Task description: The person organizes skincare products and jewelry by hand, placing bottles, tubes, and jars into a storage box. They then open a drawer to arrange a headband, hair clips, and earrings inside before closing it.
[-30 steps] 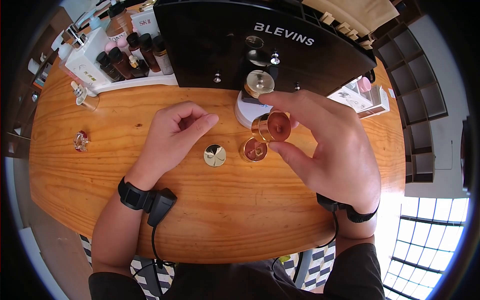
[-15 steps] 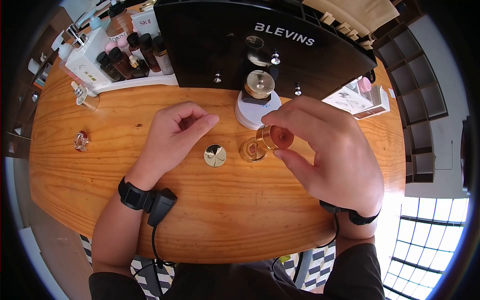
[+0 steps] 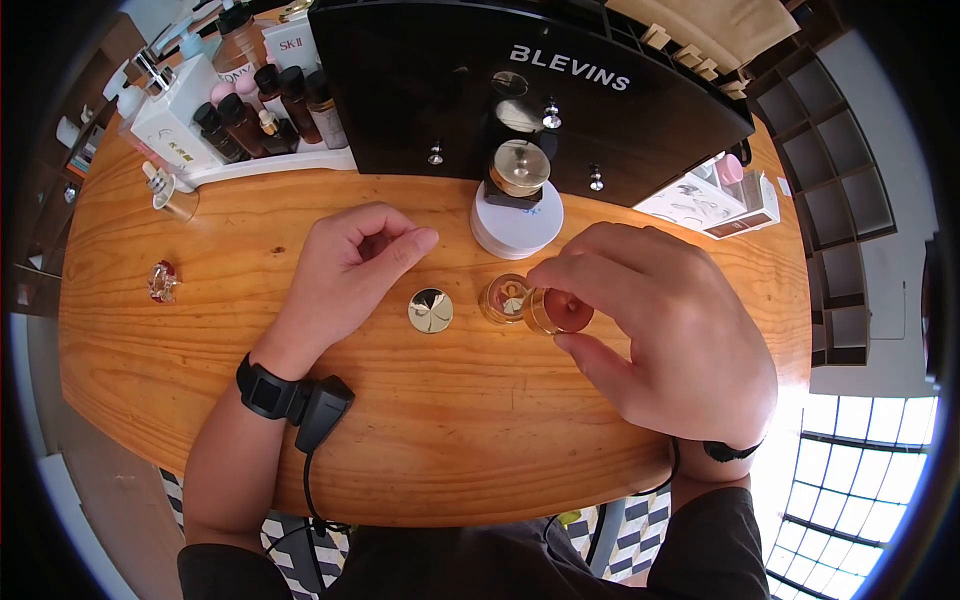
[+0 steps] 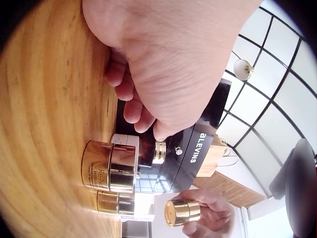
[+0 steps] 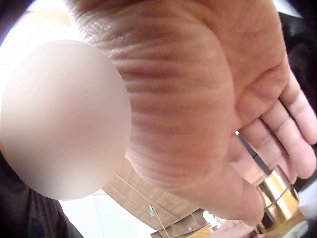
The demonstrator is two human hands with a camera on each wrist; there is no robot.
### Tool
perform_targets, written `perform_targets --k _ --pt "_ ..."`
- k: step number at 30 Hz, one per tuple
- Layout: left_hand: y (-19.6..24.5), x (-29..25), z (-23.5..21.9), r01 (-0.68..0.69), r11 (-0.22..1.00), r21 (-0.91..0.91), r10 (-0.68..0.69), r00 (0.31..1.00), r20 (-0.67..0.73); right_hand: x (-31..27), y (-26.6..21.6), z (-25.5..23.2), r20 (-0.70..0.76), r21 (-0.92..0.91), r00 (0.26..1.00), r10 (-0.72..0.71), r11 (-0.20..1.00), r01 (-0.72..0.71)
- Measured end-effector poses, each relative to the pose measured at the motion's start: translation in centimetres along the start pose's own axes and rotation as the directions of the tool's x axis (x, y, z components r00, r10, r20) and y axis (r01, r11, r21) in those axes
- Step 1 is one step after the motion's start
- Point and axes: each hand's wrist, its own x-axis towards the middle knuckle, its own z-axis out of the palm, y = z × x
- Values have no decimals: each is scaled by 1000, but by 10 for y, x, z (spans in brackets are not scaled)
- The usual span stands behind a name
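Note:
Between thumb and fingers, my right hand [image 3: 670, 330] pinches a gold jar [image 3: 562, 312] tilted so its reddish end faces right; in the left wrist view the jar [image 4: 182, 213] appears raised above the table. A second, round gold jar [image 3: 506, 299] stands on the table just left of it; whether they touch I cannot tell. Further left is a jar with a shiny gold lid [image 3: 430, 312], its lettered side [image 4: 98, 166] showing in the left wrist view. My left hand [image 3: 350, 275] holds nothing, fingers loosely curled, left of these jars.
A white round container [image 3: 516, 232] with a gold-lidded jar [image 3: 519, 168] on top stands behind. Further back is a black BLEVINS case [image 3: 420, 90]. Bottles fill a white tray [image 3: 270, 166] at back left. A dropper bottle [image 3: 175, 198] and glass ornament [image 3: 162, 282] stand left.
My right hand has moved down and slightly right with the tilted jar, uncovering more of the white container. My left hand has stayed where it was.

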Motion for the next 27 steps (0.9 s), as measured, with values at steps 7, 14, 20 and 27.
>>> perform_targets --k 7,14,20,27 --pt "0 0 0 5 1000 -11 -5 1000 1 4 5 2 -36 -1 999 -24 1000 24" --pt "2 -1 0 -14 1000 20 14 1000 15 9 11 7 -95 2 995 7 1000 -7" --pt "0 0 0 2 1000 -10 -2 1000 3 13 17 12 -165 17 986 -25 999 28" --pt "-1 0 0 -12 1000 -1 12 1000 3 16 21 13 -202 77 979 -39 996 55"
